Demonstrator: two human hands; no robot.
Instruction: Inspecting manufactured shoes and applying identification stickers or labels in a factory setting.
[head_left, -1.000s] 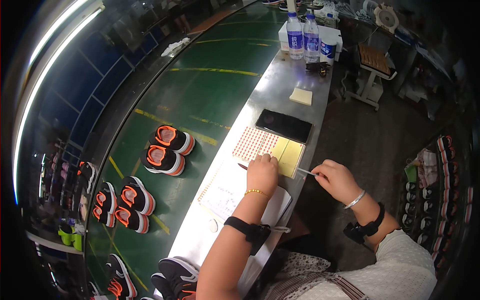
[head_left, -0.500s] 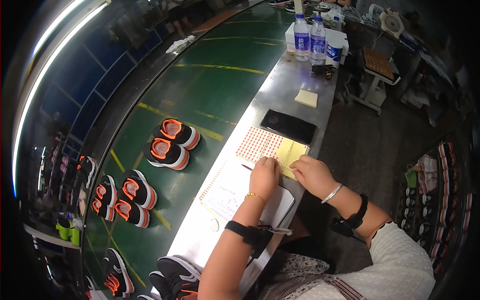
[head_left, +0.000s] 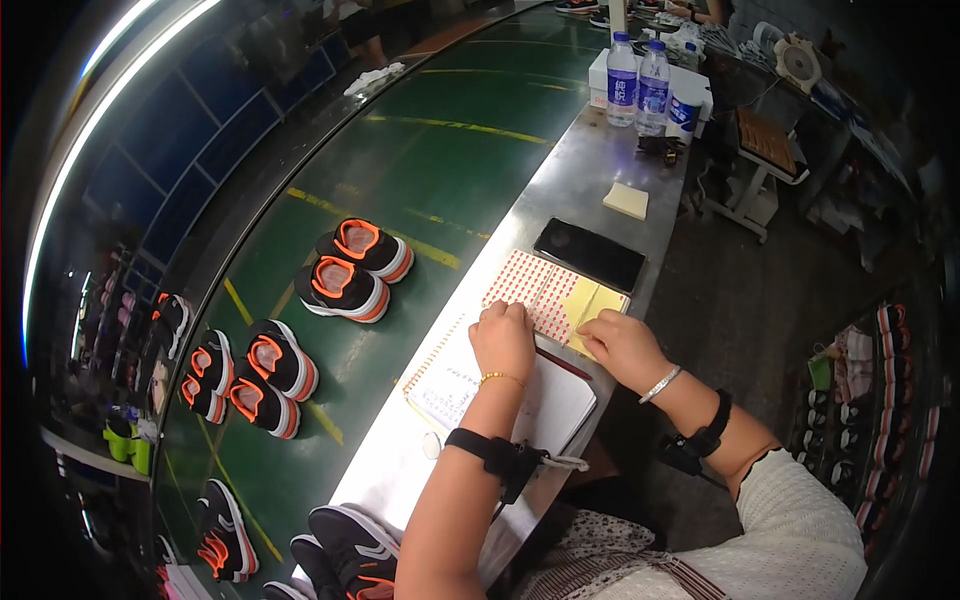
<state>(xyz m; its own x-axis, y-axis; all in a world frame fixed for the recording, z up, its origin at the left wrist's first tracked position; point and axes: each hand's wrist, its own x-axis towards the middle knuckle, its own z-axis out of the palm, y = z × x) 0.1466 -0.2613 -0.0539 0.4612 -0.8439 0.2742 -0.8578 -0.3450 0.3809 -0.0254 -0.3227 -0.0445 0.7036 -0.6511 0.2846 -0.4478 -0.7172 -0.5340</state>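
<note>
A sheet of small red-and-white stickers (head_left: 516,278) lies on the metal ledge, its right part bare yellow backing (head_left: 597,302). My left hand (head_left: 503,342) is closed, its curled fingers at the sheet's lower left edge above an open spiral notebook (head_left: 437,388). Whatever those fingers may hold is hidden. My right hand (head_left: 622,348) has thumb and fingers drawn together at the lower edge of the yellow backing. Anything between them is too small to make out. A black phone (head_left: 590,253) lies just beyond the sheet.
Pairs of black-and-orange sneakers (head_left: 345,288) stand on the green conveyor belt (head_left: 470,150) to the left. More shoes (head_left: 350,550) sit near my left forearm. Beyond the phone are a yellow note pad (head_left: 626,200), two water bottles (head_left: 621,85) and a white-and-blue canister (head_left: 683,115).
My left hand has moved left and away from my right hand, uncovering more of the sheet's lower edge. My right hand stays at the yellow backing. The whole view has shifted slightly.
</note>
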